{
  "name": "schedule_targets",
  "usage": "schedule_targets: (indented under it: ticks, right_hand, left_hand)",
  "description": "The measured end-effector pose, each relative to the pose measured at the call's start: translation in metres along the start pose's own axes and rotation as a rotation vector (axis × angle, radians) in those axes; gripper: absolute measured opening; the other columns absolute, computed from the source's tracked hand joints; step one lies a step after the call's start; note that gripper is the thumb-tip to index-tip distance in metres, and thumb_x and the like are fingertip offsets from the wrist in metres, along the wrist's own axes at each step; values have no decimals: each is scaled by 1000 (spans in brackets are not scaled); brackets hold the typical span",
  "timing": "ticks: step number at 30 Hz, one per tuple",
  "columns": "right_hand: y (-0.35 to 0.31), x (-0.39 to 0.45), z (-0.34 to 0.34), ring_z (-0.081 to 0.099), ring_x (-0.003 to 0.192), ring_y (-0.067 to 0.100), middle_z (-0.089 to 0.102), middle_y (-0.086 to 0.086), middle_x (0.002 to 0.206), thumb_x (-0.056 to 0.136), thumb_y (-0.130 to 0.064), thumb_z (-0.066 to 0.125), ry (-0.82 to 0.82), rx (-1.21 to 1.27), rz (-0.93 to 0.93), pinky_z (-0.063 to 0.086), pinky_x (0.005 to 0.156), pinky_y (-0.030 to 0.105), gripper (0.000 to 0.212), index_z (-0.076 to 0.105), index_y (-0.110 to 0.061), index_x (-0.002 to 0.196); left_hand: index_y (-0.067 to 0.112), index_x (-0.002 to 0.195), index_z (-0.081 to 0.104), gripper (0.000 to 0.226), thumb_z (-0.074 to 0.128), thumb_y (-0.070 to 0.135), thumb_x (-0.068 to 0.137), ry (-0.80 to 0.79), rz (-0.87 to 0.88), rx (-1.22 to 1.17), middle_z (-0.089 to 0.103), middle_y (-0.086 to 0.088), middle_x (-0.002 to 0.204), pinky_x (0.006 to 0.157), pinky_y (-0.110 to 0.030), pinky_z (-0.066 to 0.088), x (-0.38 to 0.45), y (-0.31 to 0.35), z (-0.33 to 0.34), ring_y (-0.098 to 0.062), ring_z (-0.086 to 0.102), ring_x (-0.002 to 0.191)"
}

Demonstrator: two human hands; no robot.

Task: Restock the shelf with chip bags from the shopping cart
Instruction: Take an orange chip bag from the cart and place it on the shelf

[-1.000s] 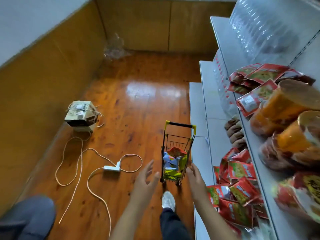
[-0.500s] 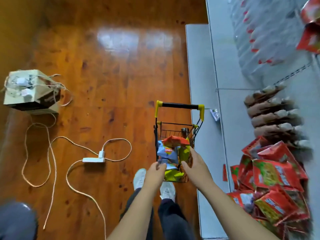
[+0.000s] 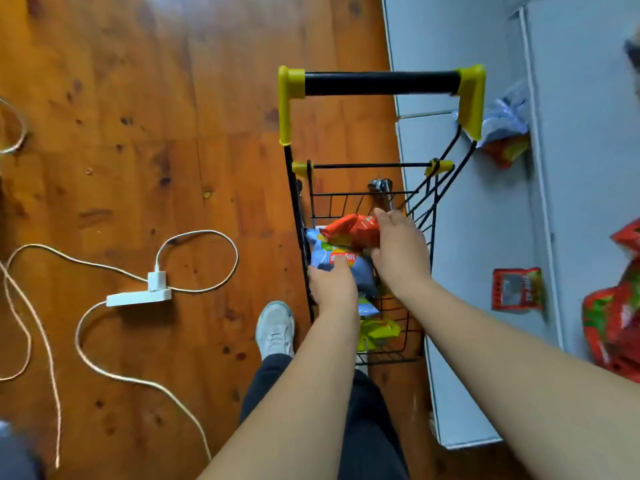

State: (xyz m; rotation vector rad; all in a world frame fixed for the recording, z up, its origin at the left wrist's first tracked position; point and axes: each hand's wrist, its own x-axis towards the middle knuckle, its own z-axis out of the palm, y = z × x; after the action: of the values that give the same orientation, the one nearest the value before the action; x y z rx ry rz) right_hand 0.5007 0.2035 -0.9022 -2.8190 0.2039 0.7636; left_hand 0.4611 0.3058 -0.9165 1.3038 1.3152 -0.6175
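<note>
A small black wire shopping cart [image 3: 381, 83] with a yellow-cornered handle stands on the wood floor beside the grey shelf [image 3: 485, 237]. Inside lie an orange chip bag [image 3: 349, 230], a blue chip bag [image 3: 332, 263] and a yellow bag [image 3: 377, 332] lower down. My right hand [image 3: 398, 251] is closed over the orange bag's right end. My left hand [image 3: 332, 289] grips the near edge of the blue bag. Both hands are inside the basket.
A white power strip [image 3: 138, 296] with a plugged charger and looping cables lies on the floor to the left. My shoe [image 3: 275, 327] is beside the cart. Red snack bags [image 3: 613, 327] and a small red packet [image 3: 517, 289] lie on the shelf at right.
The view has dropped closer to the cart. My hands went from its near rim into the basket, the right closing on the orange bag and the left on the blue bag.
</note>
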Motion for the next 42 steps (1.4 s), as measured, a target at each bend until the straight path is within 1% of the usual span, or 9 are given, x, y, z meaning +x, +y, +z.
schedule_targets:
  ticks: [2,4,7,12,19,26,30,36,42]
  right_hand:
    - [5,5,2,50,115,32,56,8,125,80,-13,64,9,22,4,45,99,40,55,54,-18,134]
    - [8,6,0,49,113,29,56,6,118,78,-9,64,-3,91,-5,45,99,41,50,60,-19,127]
    - [10,3,-6,48,112,25,56,3,115,77,-5,60,14,243,-8,46,96,38,46,64,-15,122]
    - [6,-21,-20,56,89,16,61,-6,104,86,-11,62,215,442,53,46,70,28,22,65,-19,106]
    - [-7,-71,-16,57,74,12,58,-9,84,96,-38,57,382,586,301,41,59,20,17,60,-22,96]
    - [-8,-72,-3,59,82,21,66,6,103,97,-39,55,245,933,794,37,55,17,34,60,-11,113]
    - [-6,-63,-1,63,76,18,68,5,96,94,-38,61,163,1098,886,43,58,26,29,63,-13,107]
    - [-22,-56,4,68,87,29,72,10,95,88,-41,67,-51,1584,1142,55,84,43,28,66,-15,96]
    - [-21,-59,15,72,93,28,75,9,103,89,-40,68,62,1710,978,57,88,46,37,65,-12,112]
  left_hand:
    - [11,136,42,93,49,55,54,75,-52,-44,62,-15,130,101,-56,49,14,-7,8,-41,57,123]
    - [9,117,47,68,56,50,63,119,-96,-141,71,-13,111,79,-41,58,5,6,9,-32,70,92]
    - [7,105,48,30,62,28,88,139,-180,-249,72,-9,81,47,-22,40,6,20,19,-18,57,51]
    - [9,124,55,58,57,55,89,113,-344,-244,68,2,76,48,-24,41,17,29,19,-15,53,40]
    - [7,108,57,28,62,32,96,26,-361,-128,73,-16,93,37,-16,30,13,15,4,-16,49,46]
    - [15,82,54,25,55,40,80,-155,6,177,64,-23,91,73,-46,54,-15,1,-14,-23,57,77]
    - [15,88,57,7,53,18,93,-276,84,65,60,-9,85,75,-38,47,-34,5,-32,-20,55,79]
    - [12,92,46,24,53,-10,87,-310,36,-95,59,-14,90,63,-32,49,-40,11,-37,-22,57,74]
    - [36,129,39,76,64,-10,74,-477,30,-71,69,-5,122,71,-30,57,-36,25,-38,-20,69,98]
